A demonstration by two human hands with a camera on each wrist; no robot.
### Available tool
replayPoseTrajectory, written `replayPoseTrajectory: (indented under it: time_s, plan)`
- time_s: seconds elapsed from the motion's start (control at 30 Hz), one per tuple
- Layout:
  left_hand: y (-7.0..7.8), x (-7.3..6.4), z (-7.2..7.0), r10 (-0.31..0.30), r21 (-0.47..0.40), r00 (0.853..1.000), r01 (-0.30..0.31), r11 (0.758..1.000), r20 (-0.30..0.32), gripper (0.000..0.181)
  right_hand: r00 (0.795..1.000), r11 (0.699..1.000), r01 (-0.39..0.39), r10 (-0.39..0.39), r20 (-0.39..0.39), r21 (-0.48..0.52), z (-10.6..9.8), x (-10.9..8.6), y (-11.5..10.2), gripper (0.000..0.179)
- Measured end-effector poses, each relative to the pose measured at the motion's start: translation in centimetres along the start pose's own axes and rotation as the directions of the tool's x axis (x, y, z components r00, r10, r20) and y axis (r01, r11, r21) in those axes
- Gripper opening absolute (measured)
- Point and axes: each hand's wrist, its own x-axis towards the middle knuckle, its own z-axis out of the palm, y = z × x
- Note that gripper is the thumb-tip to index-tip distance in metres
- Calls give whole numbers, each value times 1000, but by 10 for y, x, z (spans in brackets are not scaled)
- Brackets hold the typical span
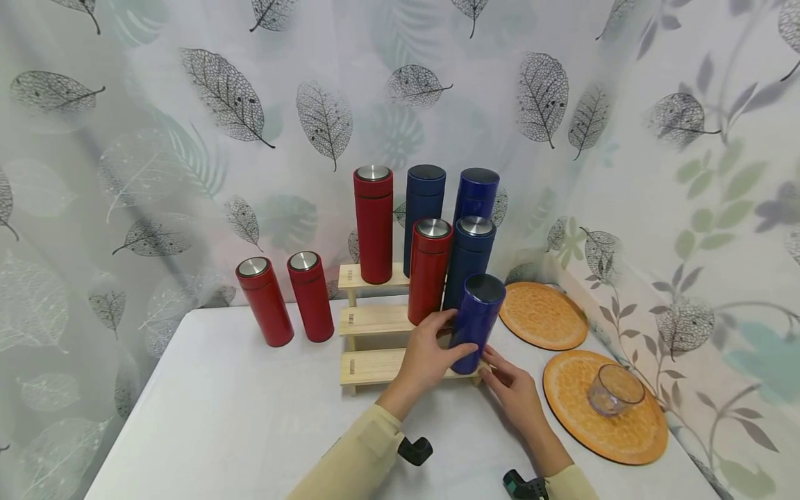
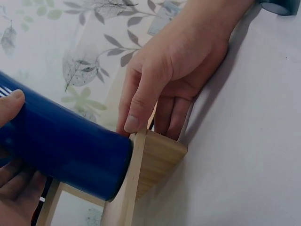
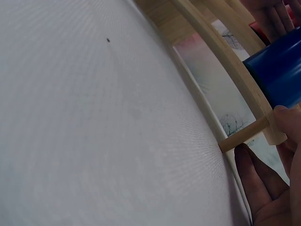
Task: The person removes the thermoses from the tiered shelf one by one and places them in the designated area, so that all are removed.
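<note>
In the head view, my left hand grips a glossy blue thermos flask with a dark lid. It stands at the right end of the lowest tier of a three-step wooden rack, tilted slightly in view. My right hand pinches that tier's right end; in the left wrist view its thumb lies against the wood beside the flask's base. Behind, on the middle tier, are a red flask and a navy flask. The top tier carries a red flask, a navy flask and a blue flask.
Two red flasks stand on the white table left of the rack. To the right lie two round orange mats, the nearer one bearing a clear glass. A leaf-patterned curtain hangs behind.
</note>
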Motion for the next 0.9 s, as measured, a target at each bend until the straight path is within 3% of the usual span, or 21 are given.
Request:
replayPoseTrajectory:
  time_s: [0.6,0.9]
  plan:
    - [4,-7,-7,-89,-14,995,90,996,41,72,1000,1000,-2,2,-1,-11,1,0,0,40]
    - [6,-12,-16,-94,-37,994,96,995,61,72,1000,999,-5,5,4,-34,0,1,0,42]
